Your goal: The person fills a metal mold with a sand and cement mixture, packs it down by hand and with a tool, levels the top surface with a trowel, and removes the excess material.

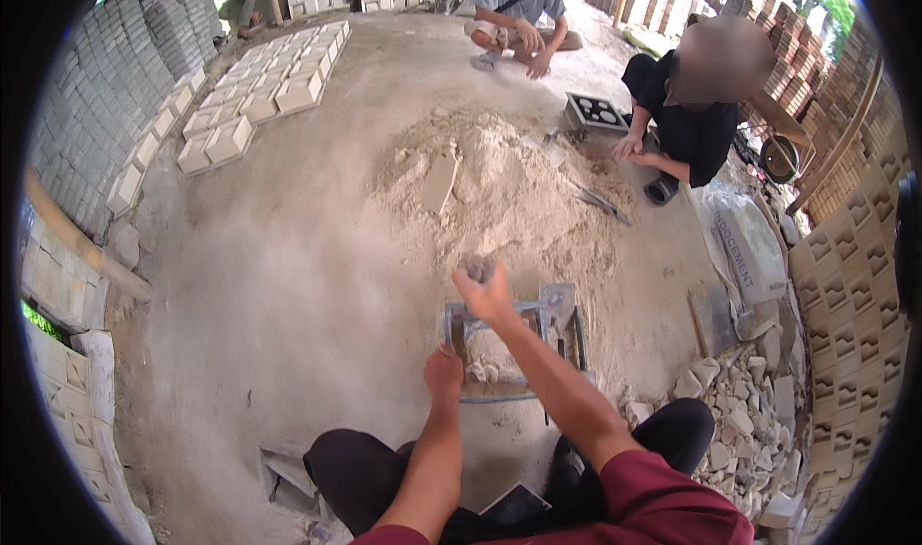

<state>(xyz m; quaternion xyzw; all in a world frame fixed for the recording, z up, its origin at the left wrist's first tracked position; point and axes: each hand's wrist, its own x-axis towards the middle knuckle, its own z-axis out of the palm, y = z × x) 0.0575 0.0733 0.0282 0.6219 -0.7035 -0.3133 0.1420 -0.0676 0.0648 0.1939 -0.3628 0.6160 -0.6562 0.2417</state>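
Observation:
A rectangular metal block mould (499,398) lies on the ground in front of my knees, with pale sandy mix (488,351) and a few lumps inside. My left hand (444,370) is closed on the mould's left side. Above its far edge, my right hand (486,291) is raised in a fist, with something greyish at the fingers that I cannot make out. Just beyond spreads a heap of pale sandy mix (499,185), a flat board (441,182) resting on its left slope. My right forearm hides part of the mould.
A person in black (696,113) crouches at the right beside another mould (595,111); another in grey (523,12) squats at the back. Rows of pale blocks (264,84) lie at far left. Rubble (735,425) and a cement bag (744,247) sit to my right.

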